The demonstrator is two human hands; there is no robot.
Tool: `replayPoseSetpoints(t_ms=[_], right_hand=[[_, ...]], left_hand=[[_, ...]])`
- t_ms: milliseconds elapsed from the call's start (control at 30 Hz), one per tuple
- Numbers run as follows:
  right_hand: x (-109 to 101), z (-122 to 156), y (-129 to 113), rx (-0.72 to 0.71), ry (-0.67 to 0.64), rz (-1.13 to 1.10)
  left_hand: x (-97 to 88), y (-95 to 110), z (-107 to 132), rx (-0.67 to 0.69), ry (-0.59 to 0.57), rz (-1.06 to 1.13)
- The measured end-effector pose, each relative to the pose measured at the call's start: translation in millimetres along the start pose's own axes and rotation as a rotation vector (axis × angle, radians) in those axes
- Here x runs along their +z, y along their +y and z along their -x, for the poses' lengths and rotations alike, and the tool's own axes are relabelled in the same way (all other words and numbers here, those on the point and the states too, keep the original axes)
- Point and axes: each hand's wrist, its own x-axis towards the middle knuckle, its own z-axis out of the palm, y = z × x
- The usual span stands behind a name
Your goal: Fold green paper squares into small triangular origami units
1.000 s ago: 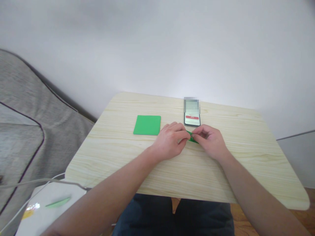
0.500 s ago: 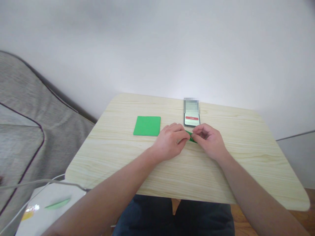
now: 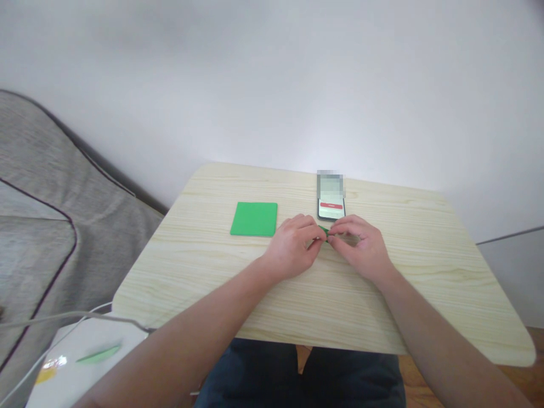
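Between my fingertips is a small folded piece of green paper (image 3: 323, 230), mostly hidden by the hands. My left hand (image 3: 295, 246) pinches its left side, thumb and index finger together. From the right, my right hand (image 3: 361, 246) pinches the same paper with thumb and fingers, close against the left fingertips. A flat stack of square green paper (image 3: 254, 219) lies on the table left of my left hand. Just beyond the hands a phone (image 3: 331, 211) lies face up with its screen lit.
The pale wooden table (image 3: 204, 255) stands against a white wall (image 3: 272, 85). A grey fabric sofa (image 3: 97, 243) is to the left. At lower left, cables (image 3: 85, 313) cross above a white surface (image 3: 80, 377) with a green strip on it.
My right fingers have closed in toward the left fingertips, and less of the green paper shows between them. My left hand has hardly moved.
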Motion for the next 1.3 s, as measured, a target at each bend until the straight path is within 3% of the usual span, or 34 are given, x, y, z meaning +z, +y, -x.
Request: replayPoseSetpoints(t_ms=[300, 633, 1300], right_hand=[[-2, 0, 1, -0.038, -0.001, 0.059], [3, 1, 11, -0.037, -0.066, 0.145], [2, -2, 9, -0.002, -0.115, 0.138]], left_hand=[[-0.5, 3, 1, 0.009, -0.027, -0.016], [0.1, 1, 0, -0.106, -0.023, -0.061], [0.5, -2, -2, -0.097, -0.082, -0.004]])
